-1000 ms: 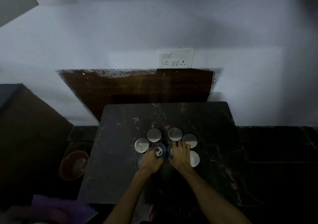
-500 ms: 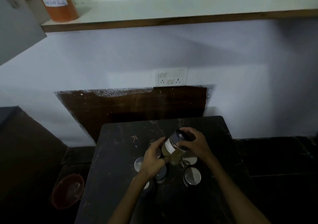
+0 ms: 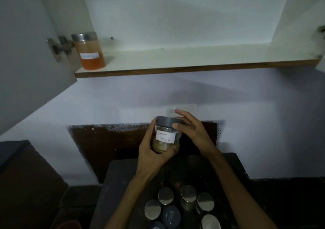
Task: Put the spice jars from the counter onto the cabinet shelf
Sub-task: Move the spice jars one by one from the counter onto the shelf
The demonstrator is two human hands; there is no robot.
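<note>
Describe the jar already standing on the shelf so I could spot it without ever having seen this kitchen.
Look up to the white cabinet shelf above the dark counter. At its far left end, beside the door hinge, stands one jar. It has orange contents, a shiny metal lid and a white label; the jar held in the hands has pale contents and a dark grey lid.

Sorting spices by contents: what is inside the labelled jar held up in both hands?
The held jar shows a pale yellowish-beige fill in its lower part. The white label and the left hand cover the rest; the right hand grips the grey lid.
</note>
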